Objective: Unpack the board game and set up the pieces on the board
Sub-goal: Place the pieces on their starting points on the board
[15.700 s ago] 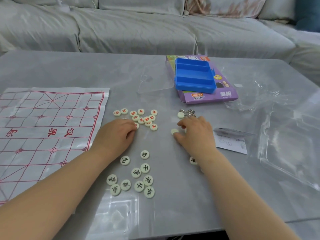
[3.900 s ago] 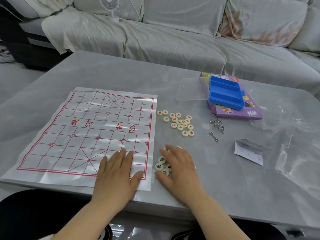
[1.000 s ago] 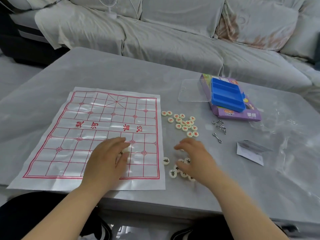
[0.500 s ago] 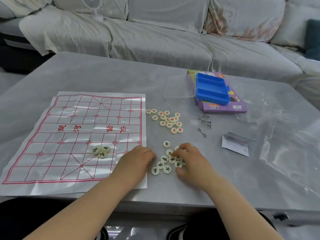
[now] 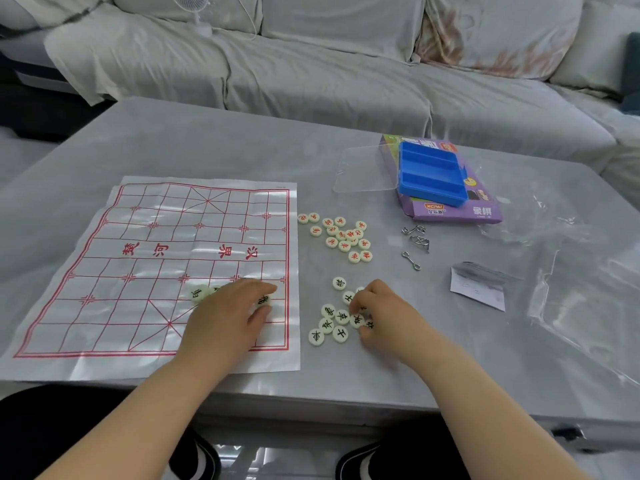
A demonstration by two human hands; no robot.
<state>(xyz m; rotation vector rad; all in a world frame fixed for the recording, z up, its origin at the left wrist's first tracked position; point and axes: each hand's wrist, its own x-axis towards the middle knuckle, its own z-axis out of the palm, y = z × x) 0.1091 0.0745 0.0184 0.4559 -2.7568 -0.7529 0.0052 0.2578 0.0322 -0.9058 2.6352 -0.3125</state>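
Note:
The red-lined paper board lies flat on the table's left half. Two cream pieces with black letters sit on it: one in full view, the other half hidden by my left hand. That hand hovers over the board's near right corner and pinches another black-lettered piece between thumb and fingers. My right hand rests on the pile of black-lettered pieces, with curled fingers and thumb around one of them. A cluster of red-lettered pieces lies further back.
A blue tray sits on the purple game box, with a clear lid beside it. Metal wire puzzles, a paper slip and clear plastic wrap lie at the right. A sofa stands behind the table.
My left hand has moved from the pile back onto the board, carrying a piece. My right hand stays on the black-lettered pile.

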